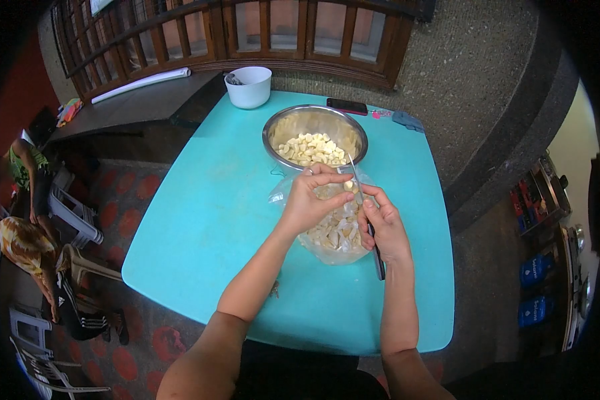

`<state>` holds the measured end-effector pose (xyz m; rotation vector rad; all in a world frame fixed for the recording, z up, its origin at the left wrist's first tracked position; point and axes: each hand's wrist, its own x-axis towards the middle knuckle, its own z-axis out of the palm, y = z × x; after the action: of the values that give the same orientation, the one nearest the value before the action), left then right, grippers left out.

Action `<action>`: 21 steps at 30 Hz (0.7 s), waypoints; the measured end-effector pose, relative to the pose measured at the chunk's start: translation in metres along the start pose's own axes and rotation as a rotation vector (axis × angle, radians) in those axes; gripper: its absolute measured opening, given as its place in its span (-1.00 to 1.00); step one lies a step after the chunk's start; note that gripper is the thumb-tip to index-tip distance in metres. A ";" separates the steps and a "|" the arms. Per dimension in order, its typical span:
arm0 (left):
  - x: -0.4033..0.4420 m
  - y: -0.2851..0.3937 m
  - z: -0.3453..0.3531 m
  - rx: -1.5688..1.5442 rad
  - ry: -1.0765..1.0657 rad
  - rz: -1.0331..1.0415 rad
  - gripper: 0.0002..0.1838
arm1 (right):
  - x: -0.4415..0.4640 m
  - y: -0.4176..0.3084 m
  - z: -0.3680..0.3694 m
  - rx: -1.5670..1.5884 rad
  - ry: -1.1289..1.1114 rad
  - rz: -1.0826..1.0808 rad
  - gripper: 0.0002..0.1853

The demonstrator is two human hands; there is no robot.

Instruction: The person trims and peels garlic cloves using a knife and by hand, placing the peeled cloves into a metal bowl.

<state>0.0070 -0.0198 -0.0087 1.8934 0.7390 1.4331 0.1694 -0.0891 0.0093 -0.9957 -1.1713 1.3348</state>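
My right hand [385,230] is closed around a knife [379,263], its dark handle pointing down toward me and its blade pointing up and away. My left hand [313,199] pinches a small pale piece, which looks like a garlic clove [348,186], between thumb and fingertips, close against the blade. Both hands are above a clear plastic bag [337,252] holding whitish pieces that look like cloves or skins. Just beyond is a steel bowl [271,148] with many cream-coloured pieces [311,148] in it.
On the turquoise table [200,220] stand a white tub [249,93], a dark phone [347,106] and a grey-blue cloth [407,121] along the far edge. Two people [30,247] are at the left near plastic chairs [77,213]. Blue containers [536,311] stand at the right.
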 end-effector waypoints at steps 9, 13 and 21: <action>0.001 -0.003 -0.007 -0.263 -0.072 -0.197 -0.75 | -0.002 0.000 -0.004 -0.063 -0.017 -0.020 -0.67; 0.003 0.000 -0.019 -0.340 -0.054 -0.288 -0.72 | -0.005 -0.008 -0.007 -0.074 0.082 -0.037 -0.68; 0.003 0.003 -0.019 -0.436 -0.021 -0.336 -0.73 | -0.005 -0.005 -0.009 -0.404 0.021 0.009 -0.65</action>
<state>-0.0103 -0.0160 -0.0007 1.3768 0.6359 1.2384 0.1796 -0.0929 0.0120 -1.2980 -1.4555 1.1119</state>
